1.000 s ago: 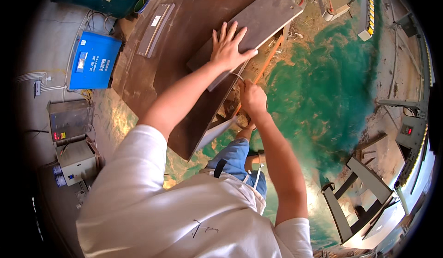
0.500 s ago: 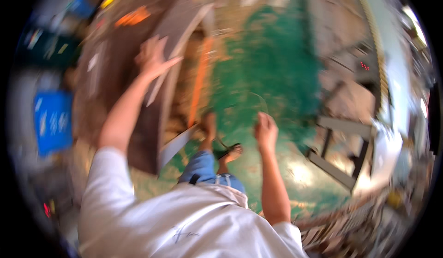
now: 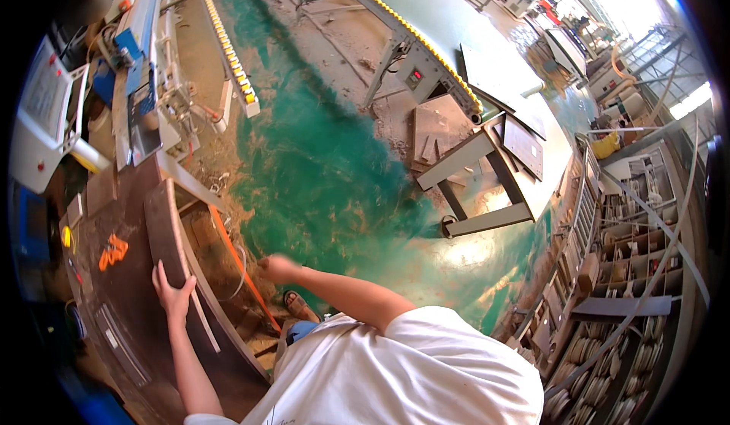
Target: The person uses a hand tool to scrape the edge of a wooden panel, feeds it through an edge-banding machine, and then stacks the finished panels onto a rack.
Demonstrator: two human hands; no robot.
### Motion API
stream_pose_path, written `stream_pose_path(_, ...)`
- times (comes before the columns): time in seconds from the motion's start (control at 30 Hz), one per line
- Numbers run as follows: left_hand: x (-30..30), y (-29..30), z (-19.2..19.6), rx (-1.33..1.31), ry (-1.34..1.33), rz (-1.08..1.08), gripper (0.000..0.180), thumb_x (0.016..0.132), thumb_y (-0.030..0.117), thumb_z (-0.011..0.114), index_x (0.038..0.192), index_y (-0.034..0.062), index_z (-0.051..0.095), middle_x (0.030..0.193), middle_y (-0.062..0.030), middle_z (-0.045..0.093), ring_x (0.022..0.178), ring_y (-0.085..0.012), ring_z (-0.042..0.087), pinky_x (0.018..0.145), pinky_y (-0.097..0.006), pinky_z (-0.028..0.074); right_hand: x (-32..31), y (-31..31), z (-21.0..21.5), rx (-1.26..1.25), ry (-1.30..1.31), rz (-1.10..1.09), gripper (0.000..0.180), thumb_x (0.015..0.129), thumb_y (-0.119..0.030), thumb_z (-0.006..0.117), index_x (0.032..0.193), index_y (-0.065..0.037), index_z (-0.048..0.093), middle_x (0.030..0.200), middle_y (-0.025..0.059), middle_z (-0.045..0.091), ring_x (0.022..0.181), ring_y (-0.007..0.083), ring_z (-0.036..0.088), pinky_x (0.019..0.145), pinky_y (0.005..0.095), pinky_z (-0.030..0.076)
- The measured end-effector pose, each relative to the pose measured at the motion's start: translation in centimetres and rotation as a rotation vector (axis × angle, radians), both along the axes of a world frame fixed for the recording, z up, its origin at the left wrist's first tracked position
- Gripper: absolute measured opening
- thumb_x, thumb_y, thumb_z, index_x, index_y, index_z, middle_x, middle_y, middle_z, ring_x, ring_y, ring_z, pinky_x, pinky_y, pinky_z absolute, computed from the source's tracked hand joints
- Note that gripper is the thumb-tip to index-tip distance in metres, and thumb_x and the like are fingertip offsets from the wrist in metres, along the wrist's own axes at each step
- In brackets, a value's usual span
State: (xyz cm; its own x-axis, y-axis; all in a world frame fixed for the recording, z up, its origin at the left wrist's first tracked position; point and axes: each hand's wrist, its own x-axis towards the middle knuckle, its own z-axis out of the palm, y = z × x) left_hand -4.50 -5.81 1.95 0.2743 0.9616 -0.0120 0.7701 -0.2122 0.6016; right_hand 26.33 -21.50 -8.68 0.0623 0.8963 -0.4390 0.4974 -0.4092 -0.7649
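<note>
head view | left hand (image 3: 173, 294) lying flat, fingers spread open, pressing on dark brown curved-edge wooden panel (image 3: 163, 231) lying on brown table (image 3: 114, 311) | right hand (image 3: 275, 267) hanging beside orange strip (image 3: 242, 273), fingers blurred, grip unclear | green floor (image 3: 327, 174) sitting beyond

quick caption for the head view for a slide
Left hand rests on a dark brown panel; right hand reaches out over the green workshop floor.

Bright daylight from the upper right, glare on the green floor (image 3: 334, 189), strong fisheye bending, dark rim.
</note>
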Motion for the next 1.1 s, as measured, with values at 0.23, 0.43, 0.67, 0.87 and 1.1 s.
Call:
stream_pose_path(0.23, 18.1, -3.8, 10.1, -0.806, -1.307, 0.102, 0.095, 0.089, 0.070, 0.054, 0.156, 0.0057, 0.035, 0.153, -0.0122, 0.044, 0.132, -0.0276, 0.050, 0.107, -0.044, 0.045, 11.6, 7.9, 9.5, 0.024, 0.486, -0.151, 0.057, 0.104, -0.055, 0.052, 0.118, -0.003, 0.072, 0.092, 0.0092, 0.069, 0.085, 0.0151, 0.063, 0.075, 0.0346, 0.055)
stream_pose_path(0.43, 30.8, 4.5, 5.4, -0.682, -1.377, 0.038, 0.085, 0.086, 0.058, 0.056, 0.150, 0.0031, 0.039, 0.143, -0.0170, 0.051, 0.128, -0.0295, 0.053, 0.106, -0.047, 0.047, 18.0, 25.5, 14.0, 0.246, 0.234, -0.136, 0.064, 0.105, -0.059, 0.044, 0.130, -0.003, 0.061, 0.116, 0.0253, 0.066, 0.105, 0.0357, 0.065, 0.085, 0.0472, 0.054)
stream_pose_path(0.67, 42.3, 15.8, 6.0, -0.586, -1.498, 0.530, 0.045, 0.100, 0.028, 0.063, 0.137, 0.0024, 0.058, 0.129, -0.0083, 0.065, 0.115, -0.0209, 0.063, 0.099, -0.038, 0.049, 32.6, 39.1, 17.4, 0.180, 0.063, 0.032, 0.062, 0.101, -0.055, 0.058, 0.106, 0.006, 0.067, 0.086, 0.0236, 0.068, 0.084, 0.0333, 0.066, 0.078, 0.0430, 0.052)
stream_pose_path(0.87, 44.2, 27.5, 3.9, -0.413, -1.412, 0.838, 0.037, 0.107, 0.039, 0.051, 0.117, 0.0065, 0.063, 0.092, -0.0009, 0.069, 0.074, -0.0125, 0.067, 0.065, -0.031, 0.054, 32.5, 58.4, 12.6, 0.125, 0.018, 0.457, 0.066, 0.102, -0.057, 0.055, 0.107, 0.007, 0.071, 0.089, 0.0144, 0.070, 0.085, 0.0212, 0.063, 0.080, 0.0379, 0.051)
stream_pose_path(1.1, 46.5, 43.2, -4.4, -0.056, -1.369, 1.208, 0.040, 0.106, 0.039, 0.055, 0.097, 0.0021, 0.067, 0.071, -0.0053, 0.063, 0.060, -0.0129, 0.062, 0.051, -0.032, 0.047, 31.6, 75.9, 9.2, 0.088, -0.216, 0.749, 0.068, 0.105, -0.059, 0.046, 0.113, 0.005, 0.071, 0.097, 0.0142, 0.071, 0.094, 0.0232, 0.063, 0.086, 0.0388, 0.050)
